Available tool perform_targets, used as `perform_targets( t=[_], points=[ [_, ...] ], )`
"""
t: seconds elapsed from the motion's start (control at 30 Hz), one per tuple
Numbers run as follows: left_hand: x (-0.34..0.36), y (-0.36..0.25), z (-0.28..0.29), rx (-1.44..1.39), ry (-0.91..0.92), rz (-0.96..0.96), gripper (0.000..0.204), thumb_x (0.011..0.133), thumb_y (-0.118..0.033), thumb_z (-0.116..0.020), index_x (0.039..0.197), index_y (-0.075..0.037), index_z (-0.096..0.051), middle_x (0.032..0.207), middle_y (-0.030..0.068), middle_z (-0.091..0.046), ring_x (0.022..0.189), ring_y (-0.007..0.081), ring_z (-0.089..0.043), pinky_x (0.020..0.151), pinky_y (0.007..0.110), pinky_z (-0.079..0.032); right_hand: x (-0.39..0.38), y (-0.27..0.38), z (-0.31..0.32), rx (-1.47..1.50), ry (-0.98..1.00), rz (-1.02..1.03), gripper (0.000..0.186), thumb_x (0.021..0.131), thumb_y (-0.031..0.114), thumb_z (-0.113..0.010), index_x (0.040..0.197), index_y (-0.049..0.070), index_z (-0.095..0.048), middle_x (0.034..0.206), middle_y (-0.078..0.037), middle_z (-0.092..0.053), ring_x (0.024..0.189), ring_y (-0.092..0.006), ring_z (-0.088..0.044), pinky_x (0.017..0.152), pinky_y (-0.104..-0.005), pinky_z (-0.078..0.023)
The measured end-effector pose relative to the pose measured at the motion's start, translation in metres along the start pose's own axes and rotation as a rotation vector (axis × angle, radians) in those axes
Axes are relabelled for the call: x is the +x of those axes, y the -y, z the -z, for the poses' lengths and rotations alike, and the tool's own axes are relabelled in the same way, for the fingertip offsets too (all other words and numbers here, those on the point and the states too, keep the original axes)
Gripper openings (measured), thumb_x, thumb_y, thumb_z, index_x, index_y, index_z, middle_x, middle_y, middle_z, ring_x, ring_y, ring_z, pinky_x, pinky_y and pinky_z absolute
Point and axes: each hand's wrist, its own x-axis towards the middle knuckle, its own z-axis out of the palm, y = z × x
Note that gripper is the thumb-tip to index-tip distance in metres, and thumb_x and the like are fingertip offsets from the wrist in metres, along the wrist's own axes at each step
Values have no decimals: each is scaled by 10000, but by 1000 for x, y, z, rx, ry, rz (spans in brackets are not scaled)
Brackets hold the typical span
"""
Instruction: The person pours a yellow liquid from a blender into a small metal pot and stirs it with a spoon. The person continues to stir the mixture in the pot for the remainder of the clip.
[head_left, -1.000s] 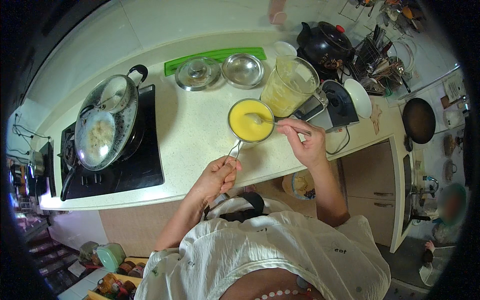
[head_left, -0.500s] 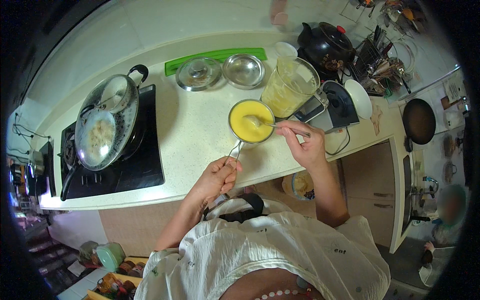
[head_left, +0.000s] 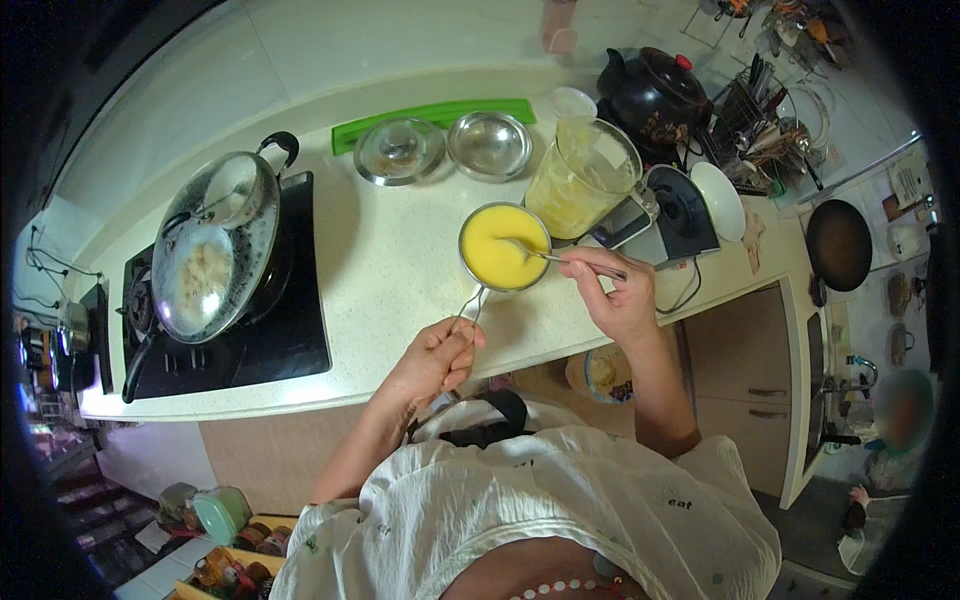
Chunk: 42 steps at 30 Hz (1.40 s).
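Left grip point(head_left: 443, 350) closed round the wire handle of the round metal vessel point(head_left: 462, 252), over the worktop point(head_left: 395, 300), just beside the smeared clear jug point(head_left: 575, 185). Right grip point(head_left: 617, 292) pinching the spoon point(head_left: 549, 258), head down in the yellow liquid point(head_left: 488, 245). Liquid looks near the rim: a tilt from my left or brisk stroke could slop it; the load might twist that thin handle. Spoon head mostly sunk, unclear. Vessel's underside hidden: can't tell sieve or pan, or what's beneath.
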Motion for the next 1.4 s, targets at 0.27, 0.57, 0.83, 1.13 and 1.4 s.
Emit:
perform_targets(
  t=[0.27,0.57,0.83,1.13,1.4],
  points=[
    [1,0,2,11,10,-3,216,1030,-194,-419,942,-41,-544,577,-54,-345,446,50,-273,402,212,-250,-1,-4,1,1,-6,4,121,869,-7,-616,967,-25,-685,874,-132,-722,801,-173,-716,662,-266,-553],
    [-2,-6,-2,26,-6,3,219,1034,-191,-414,942,-41,-545,578,-60,-339,453,44,-260,399,213,-235,-1,0,2,-6,17,-17,136,885,-27,-593,994,-44,-673,881,-123,-718,810,-172,-714,692,-254,-551],
    [0,-5,0,23,-1,6,216,1029,-194,-417,942,-44,-545,586,-55,-350,454,45,-271,404,210,-246,0,-3,2,12,2,-47,123,884,30,-627,982,-27,-675,866,-123,-726,794,-138,-709,653,-249,-545],
    [0,-6,3,66,1,14,214,1031,-201,-415,952,-47,-542,587,-56,-344,453,48,-283,402,209,-247,2,1,4,-26,23,-33,124,905,-11,-588,990,-51,-668,837,-107,-717,784,-170,-714,685,-246,-545],
    [0,-7,1,38,-7,25,224,1034,-209,-416,948,-49,-547,583,-59,-346,447,45,-278,400,206,-246,3,1,2,27,0,-39,124,872,-14,-617,979,-22,-678,844,-110,-720,775,-174,-716,670,-255,-546]
  ],
)
